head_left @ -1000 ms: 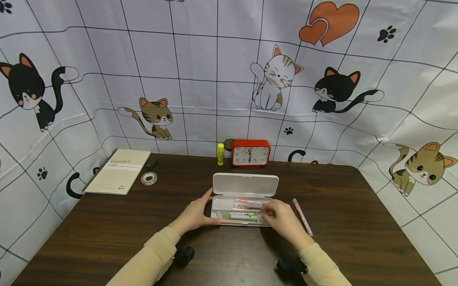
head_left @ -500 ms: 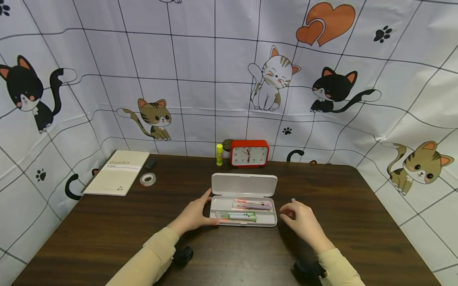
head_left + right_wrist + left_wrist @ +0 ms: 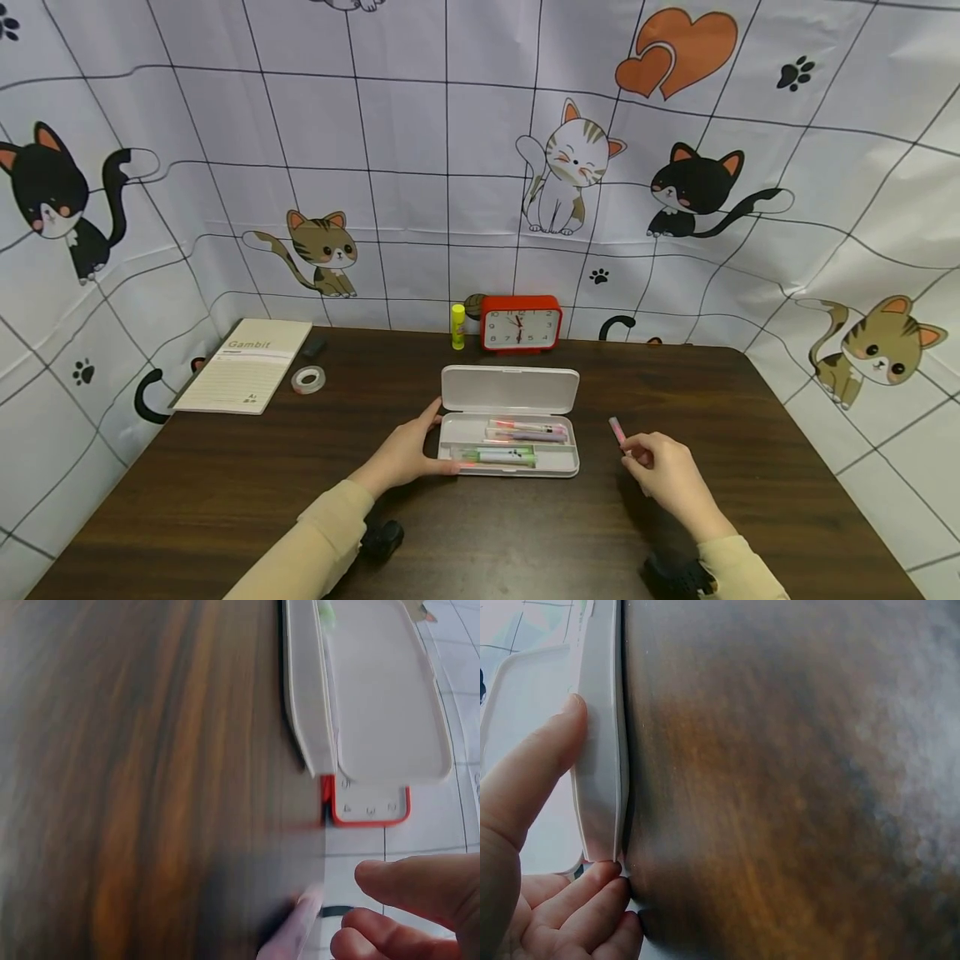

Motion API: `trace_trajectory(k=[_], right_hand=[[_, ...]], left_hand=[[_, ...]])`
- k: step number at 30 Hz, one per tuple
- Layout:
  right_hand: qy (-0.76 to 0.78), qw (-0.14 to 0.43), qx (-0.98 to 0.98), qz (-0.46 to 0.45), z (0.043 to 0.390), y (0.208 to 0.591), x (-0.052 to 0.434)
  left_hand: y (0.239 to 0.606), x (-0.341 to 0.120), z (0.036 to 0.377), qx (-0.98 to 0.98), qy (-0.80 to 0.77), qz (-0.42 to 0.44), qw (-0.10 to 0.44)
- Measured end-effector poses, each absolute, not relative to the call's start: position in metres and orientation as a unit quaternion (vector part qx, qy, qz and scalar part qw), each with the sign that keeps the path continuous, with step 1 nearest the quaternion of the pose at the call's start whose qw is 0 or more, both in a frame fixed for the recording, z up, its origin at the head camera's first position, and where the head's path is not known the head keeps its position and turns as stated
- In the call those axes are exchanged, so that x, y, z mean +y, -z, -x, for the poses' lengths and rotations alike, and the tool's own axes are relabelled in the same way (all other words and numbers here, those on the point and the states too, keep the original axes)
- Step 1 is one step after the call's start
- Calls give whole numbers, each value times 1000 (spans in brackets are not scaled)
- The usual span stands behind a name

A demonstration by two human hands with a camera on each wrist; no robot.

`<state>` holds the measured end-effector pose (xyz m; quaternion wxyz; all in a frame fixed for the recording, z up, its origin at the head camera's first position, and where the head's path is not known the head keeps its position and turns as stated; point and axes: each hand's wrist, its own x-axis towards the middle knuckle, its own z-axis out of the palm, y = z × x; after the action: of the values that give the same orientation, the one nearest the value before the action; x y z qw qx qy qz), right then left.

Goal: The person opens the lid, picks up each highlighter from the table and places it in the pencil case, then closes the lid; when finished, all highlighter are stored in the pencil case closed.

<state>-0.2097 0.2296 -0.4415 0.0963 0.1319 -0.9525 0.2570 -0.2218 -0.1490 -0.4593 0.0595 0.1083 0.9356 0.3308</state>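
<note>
An open white pencil case (image 3: 555, 468) lies on the table with its lid raised at the back. Inside it are a green-and-white marker (image 3: 504, 456) and several pink and purple pens (image 3: 528, 433). My left hand (image 3: 401, 450) holds the case at its left end, thumb on the front wall and fingers around the end, as the left wrist view also shows. To the right of the case my right hand (image 3: 663, 471) hovers at a pink pen (image 3: 617, 429), partly covering it. In the right wrist view, thumb and fingers are apart, with the pen (image 3: 294, 930) beyond them.
A red clock (image 3: 521, 323) and a yellow glue stick (image 3: 458, 327) stand at the table's back edge. At the back left lie a notepad (image 3: 247, 367), a roll of tape (image 3: 308, 380) and a small dark block (image 3: 314, 347). A cat-print sheet hangs behind.
My right hand has left the inside of the pencil case and moved right, over to the pink pen on the table. My left hand has kept its place on the case.
</note>
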Motion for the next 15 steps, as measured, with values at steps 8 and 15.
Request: trace_trajectory(k=[8, 15], right_hand=[[-264, 48, -958, -103, 205, 445, 244], [-270, 10, -960, -80, 205, 448, 247]], left_hand=[[458, -149, 222, 935, -333, -113, 54], [459, -149, 222, 935, -330, -112, 59]])
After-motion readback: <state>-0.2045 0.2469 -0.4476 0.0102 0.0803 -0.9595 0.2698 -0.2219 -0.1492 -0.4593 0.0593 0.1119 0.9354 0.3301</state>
